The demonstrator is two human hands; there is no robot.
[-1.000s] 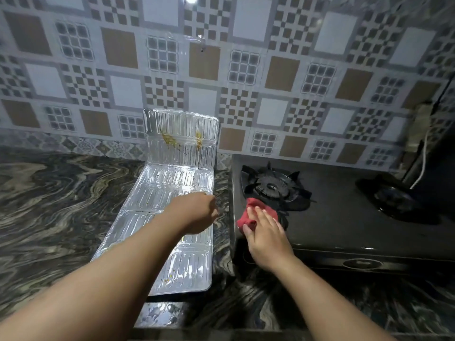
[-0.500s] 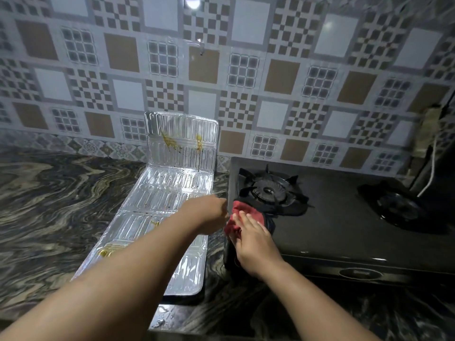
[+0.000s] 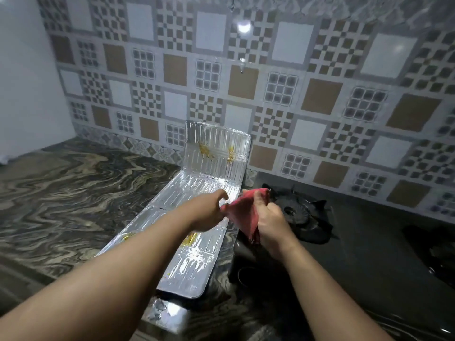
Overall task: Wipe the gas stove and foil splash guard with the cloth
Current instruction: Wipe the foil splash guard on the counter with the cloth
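Note:
A red cloth [image 3: 242,214] hangs in the air between both hands, above the gap between splash guard and stove. My left hand [image 3: 209,212] pinches its left corner. My right hand [image 3: 268,222] grips its right side and bunched lower end. The foil splash guard [image 3: 197,190] lies flat on the counter with its far panel standing against the wall; yellow-brown stains mark the upright panel and the flat part near my left forearm. The black gas stove [image 3: 357,244] sits to the right, its left burner [image 3: 299,214] just beyond my right hand.
The marbled dark counter [image 3: 73,198] stretches to the left of the guard. A patterned tile wall [image 3: 270,94] rises behind. A second burner [image 3: 435,244] sits at the stove's far right. A knob [image 3: 246,275] is on the stove's front left.
The cloth has been lifted off the stove's left front corner; my left hand has taken hold of its corner and both hands now hold it raised. The view has tilted upward.

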